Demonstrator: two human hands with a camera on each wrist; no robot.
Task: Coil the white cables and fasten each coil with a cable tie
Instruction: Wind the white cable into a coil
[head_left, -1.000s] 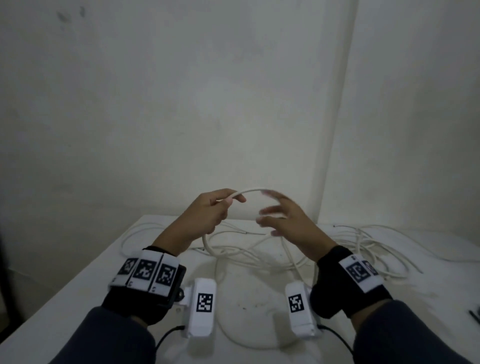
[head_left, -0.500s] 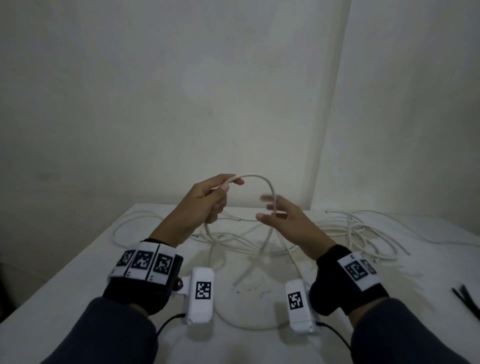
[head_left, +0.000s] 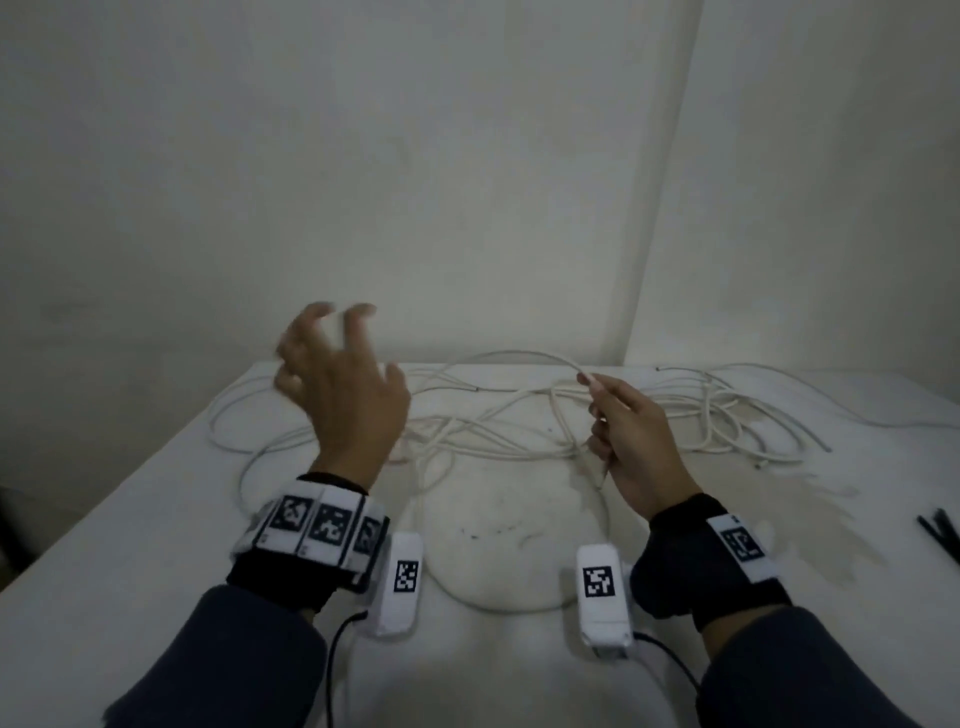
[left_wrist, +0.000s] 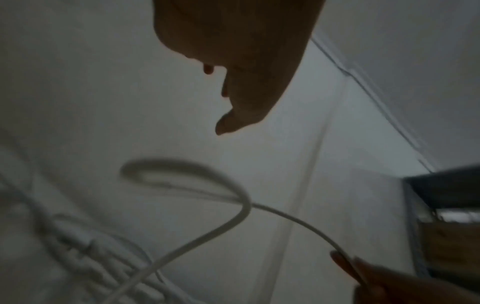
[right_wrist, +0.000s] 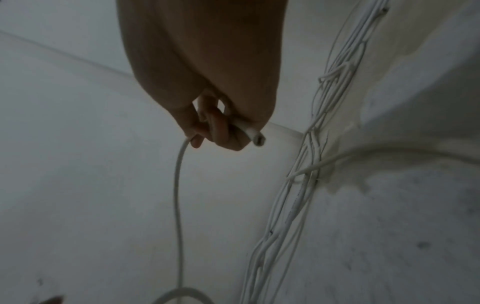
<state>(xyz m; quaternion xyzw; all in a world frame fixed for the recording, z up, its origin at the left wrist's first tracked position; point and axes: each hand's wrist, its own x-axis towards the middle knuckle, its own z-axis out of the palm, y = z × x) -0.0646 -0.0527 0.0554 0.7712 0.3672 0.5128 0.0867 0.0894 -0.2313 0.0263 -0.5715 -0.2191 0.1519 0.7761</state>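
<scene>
Coiling has barely begun, by my reading; no finished loop sits in either hand, and the cable ties, dark strips at about 3 o'clock on the table's right edge, lie untouched. Right hand pinches one white cable just short of its cut end, thumb and curled fingers closed round it; the wrist view shows the stub poking out past the knuckles. Left hand hangs raised above the table at roughly 10 o'clock from the right hand, fingers spread and bent, holding nothing.

From the pinch the cable arcs up and toward 9 o'clock, then drops into the loose tangle sprawled across the far half of the table from 9 to 3 o'clock; the free end points down toward 6 o'clock, toward the person. The held stretch has its long axis roughly crosswise, left to right, though it is curved rather than straight.

Next move, I judge, calls for the left hand to take the arc well along from the pinch and bring it back to the right hand to make a first loop; other strands crossing over it may snag as it pulls free.
</scene>
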